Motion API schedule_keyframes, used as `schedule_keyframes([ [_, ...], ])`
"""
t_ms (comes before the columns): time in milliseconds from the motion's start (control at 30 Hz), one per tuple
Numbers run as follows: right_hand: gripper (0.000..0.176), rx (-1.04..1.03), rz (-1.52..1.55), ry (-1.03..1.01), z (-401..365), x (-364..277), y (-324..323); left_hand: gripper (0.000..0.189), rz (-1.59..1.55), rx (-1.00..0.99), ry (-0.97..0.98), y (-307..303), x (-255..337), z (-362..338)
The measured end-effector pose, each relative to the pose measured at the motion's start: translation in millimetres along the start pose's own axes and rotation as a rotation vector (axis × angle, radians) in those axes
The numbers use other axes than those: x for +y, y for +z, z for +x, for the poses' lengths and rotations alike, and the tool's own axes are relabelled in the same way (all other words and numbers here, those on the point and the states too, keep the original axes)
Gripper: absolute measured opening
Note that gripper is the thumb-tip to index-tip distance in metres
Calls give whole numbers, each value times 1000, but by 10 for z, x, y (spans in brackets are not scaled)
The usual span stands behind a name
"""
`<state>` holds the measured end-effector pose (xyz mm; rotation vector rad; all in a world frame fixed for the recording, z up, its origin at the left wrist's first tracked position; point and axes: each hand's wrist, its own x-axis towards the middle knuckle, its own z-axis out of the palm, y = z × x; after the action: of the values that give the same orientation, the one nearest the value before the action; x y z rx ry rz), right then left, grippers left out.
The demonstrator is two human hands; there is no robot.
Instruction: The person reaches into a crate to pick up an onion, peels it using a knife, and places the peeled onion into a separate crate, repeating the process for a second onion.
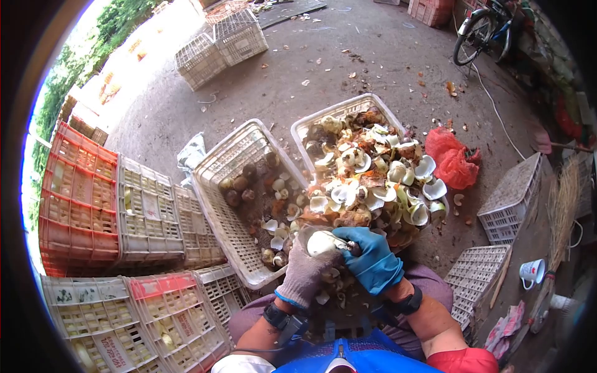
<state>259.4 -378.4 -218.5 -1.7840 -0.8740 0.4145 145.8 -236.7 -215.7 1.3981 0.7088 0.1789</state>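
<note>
My left hand, in a pale knitted glove, is closed around a peeled white onion. My right hand, in a blue rubber glove, has its fingers curled at the onion's right side. A small dark and metallic thing shows at its fingertips, mostly covered, and I cannot tell what it is. Just beyond the hands, a heap of onion peelings spills over a pale plastic crate. To the left stands another crate with several brown-skinned onions and some white pieces inside.
Stacked red crates and white crates line the left side. A red mesh bag lies right of the peelings. At right are crates, a white mug and a straw broom. A bicycle stands far back.
</note>
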Motion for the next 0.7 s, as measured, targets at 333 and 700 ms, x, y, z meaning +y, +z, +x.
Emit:
schedule_keyframes([
  [333,28,237,-147,18,109,51,-147,47,-217,-113,-18,-132,-41,64],
  [700,48,-145,88,-14,60,-162,-141,49,-33,-153,-2,-251,83,49],
])
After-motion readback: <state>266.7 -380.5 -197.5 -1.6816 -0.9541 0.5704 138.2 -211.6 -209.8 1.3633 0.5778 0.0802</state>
